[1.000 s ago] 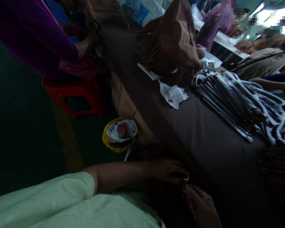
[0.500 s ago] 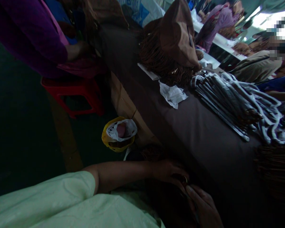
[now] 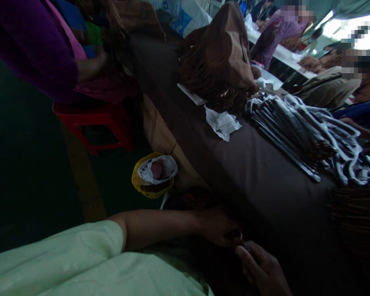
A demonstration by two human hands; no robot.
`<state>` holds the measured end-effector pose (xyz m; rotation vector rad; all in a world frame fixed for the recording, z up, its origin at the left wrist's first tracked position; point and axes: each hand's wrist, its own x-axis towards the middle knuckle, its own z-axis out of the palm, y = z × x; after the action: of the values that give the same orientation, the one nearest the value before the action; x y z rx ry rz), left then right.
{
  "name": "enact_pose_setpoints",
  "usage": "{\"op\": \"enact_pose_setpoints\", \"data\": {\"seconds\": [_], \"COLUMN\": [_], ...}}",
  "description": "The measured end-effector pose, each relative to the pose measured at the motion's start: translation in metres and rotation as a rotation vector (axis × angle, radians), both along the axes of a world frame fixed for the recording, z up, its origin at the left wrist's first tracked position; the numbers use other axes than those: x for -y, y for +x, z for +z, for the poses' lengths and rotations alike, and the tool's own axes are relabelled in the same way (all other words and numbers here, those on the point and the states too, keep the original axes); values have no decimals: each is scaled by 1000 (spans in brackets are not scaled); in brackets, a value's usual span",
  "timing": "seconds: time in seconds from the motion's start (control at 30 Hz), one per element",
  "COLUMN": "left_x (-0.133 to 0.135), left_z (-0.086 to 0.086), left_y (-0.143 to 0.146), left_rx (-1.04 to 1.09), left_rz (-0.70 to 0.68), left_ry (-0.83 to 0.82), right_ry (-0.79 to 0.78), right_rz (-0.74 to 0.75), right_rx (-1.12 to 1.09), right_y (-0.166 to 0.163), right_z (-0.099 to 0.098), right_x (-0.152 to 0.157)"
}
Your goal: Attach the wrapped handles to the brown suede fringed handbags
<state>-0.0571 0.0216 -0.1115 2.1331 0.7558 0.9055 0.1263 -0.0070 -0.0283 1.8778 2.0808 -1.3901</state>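
Observation:
My left hand reaches in from the left over the dark area at the table's near edge. Its fingers are closed around a small shiny curved metal piece, whose kind is too dark to tell. Close against it, my right hand comes from the lower right with thumb and fingers pinched together. A thin dark bit shows at its fingertips, but what it grips is unclear. Both hands nearly touch, and deep shadow hides whatever lies below them.
The table's brown cloth bears crumpled white paper, grey-white straps, brown cords and a brown fabric bag. A yellow basket stands on the floor. A person in purple sits on a red stool.
My right hand has shifted slightly left and its fingers have changed grip. My left hand has turned a little, and the metal piece sits slightly lower. The seated person's arm has moved slightly.

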Motion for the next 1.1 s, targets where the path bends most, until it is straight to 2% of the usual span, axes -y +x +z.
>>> {"op": "enact_pose_setpoints", "data": {"seconds": [0.1, 0.17, 0.27, 0.33, 0.43, 0.6, 0.77, 0.93, 1.03, 1.1], "left_x": [2, 5, 11, 14, 20, 29, 32, 33, 33, 32], "left_z": [4, 6, 9, 10, 9, 2, -5, -16, -16, -9], "left_y": [6, 9, 13, 18, 29, 42, 36, 29, 28, 26], "left_rx": [-121, -178, -257, -296, -314, -291, -276, -241, -257, -276], "left_rz": [-11, -24, 14, 74, 146, 161, 90, -32, -76, -56], "left_ry": [19, 29, 87, 138, 214, 333, 407, 500, 493, 415], "right_ry": [-23, -133, -245, -202, -143, -229, -281, -369, -407, -355], "right_rz": [1, -26, -176, -287, -327, -302, -471, -411, -248, -111], "right_rx": [39, 22, -14, -58, -108, -23, -204, -188, -127, -66], "right_y": [-7, -7, -1, 5, 11, 21, 38, 36, 29, 26], "right_z": [12, 18, 25, 26, 20, 3, 2, -4, -6, -3], "right_x": [5, 9, 14, 17, 20, 19, 17, 22, 22, 20]}}
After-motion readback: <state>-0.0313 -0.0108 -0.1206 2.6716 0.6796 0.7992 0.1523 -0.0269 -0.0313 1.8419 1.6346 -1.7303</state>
